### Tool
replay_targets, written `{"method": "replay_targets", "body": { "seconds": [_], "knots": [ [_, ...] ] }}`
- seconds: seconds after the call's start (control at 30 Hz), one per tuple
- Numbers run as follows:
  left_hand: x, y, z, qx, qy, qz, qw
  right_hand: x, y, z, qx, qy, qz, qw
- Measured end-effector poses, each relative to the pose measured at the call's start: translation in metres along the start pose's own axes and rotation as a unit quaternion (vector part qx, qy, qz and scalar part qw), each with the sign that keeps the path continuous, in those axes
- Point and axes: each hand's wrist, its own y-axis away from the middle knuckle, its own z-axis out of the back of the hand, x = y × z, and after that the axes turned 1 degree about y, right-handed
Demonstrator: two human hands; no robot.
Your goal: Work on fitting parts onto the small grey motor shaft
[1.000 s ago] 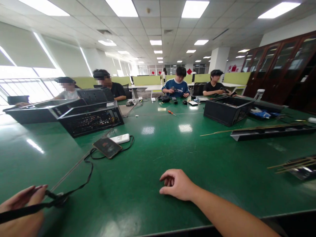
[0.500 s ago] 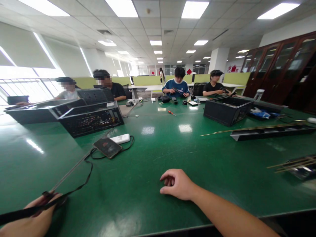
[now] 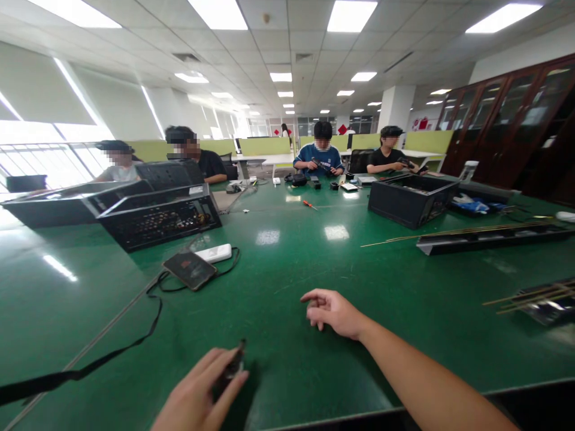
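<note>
My left hand (image 3: 202,386) is low in the view, left of centre, its fingers and thumb closed round a small dark object (image 3: 234,364). It is blurred and mostly covered, so its kind cannot be made out. To the right, my right hand (image 3: 333,312) hovers over or rests on the green table (image 3: 278,278); which of the two is unclear. Its index finger points out to the left and the others curl loosely, with nothing visible in them. Beyond both hands, a dark flat pouch-like piece (image 3: 189,270) lies against a white device (image 3: 214,253) with a black strap (image 3: 155,320).
Black computer cases stand at the left (image 3: 164,218) and the right (image 3: 411,200). A black metal channel (image 3: 485,238) and thin rods (image 3: 534,294) lie at the right. An orange screwdriver (image 3: 309,205) is farther back. Several people sit round the far side.
My left hand has moved right from the far left, away from the strap, with a dark object in it. My right hand has shifted slightly away and right, its index finger straightening.
</note>
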Motion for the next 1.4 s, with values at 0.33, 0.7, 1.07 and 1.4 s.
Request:
{"method": "replay_targets", "body": {
  "seconds": [0.33,0.7,1.07,1.4],
  "knots": [
    [-0.073,-0.137,-0.074,0.14,0.008,-0.203,0.969,-0.006,-0.018,0.03,-0.103,0.047,0.03,0.993],
    [-0.053,-0.128,-0.097,0.072,0.108,-0.148,0.981,-0.008,-0.014,0.027,-0.107,0.151,0.035,0.982],
    [-0.053,-0.13,-0.081,0.053,0.099,-0.187,0.976,0.001,-0.009,0.022,-0.107,0.308,0.065,0.943],
    [-0.052,-0.132,-0.08,0.049,0.132,-0.187,0.972,0.003,-0.008,0.021,-0.094,0.303,0.066,0.946]
  ]
}}
